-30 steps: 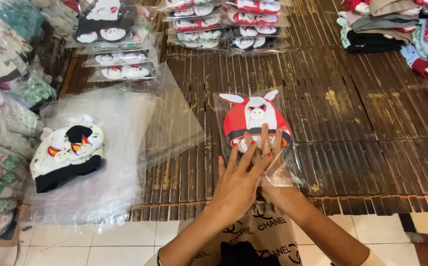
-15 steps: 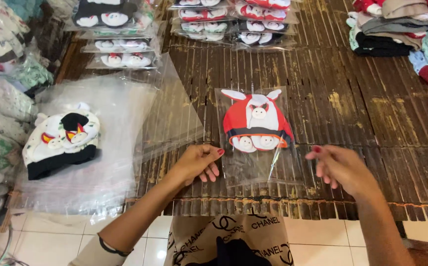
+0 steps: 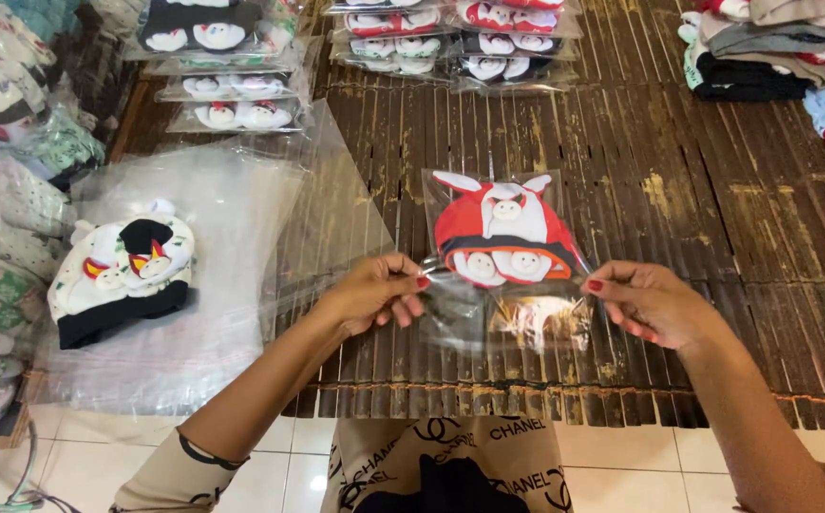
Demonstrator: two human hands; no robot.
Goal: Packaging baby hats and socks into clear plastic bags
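Pinching the open end of one clear plastic bag (image 3: pixel 505 318) from both sides, the left hand (image 3: pixel 374 293) closes thumb and fingertips on the bag's left edge, and the right hand (image 3: pixel 645 302) does the same on the right edge. Inside that bag lies one red hat (image 3: pixel 500 233) with white animal faces, resting flat on the dark slatted mat (image 3: pixel 697 218) near its front edge.

To the left, one white-and-black hat (image 3: pixel 120 275) sits on a loose stack of clear bags (image 3: pixel 222 256) (how many sheets, I cannot tell). At the far edge of the mat, two piles of packed hats (image 3: pixel 431 43) are visible, each several packs deep, and a third pile (image 3: pixel 218 66) stands to their left. One heap of folded clothes (image 3: pixel 764 47) fills the top right corner.

Half a second ago, both hands lay lower on the bag with fingers spread; now they have risen to the hat's lower rim and closed on the plastic. A second ago, the two hands overlapped at the middle of the bag.
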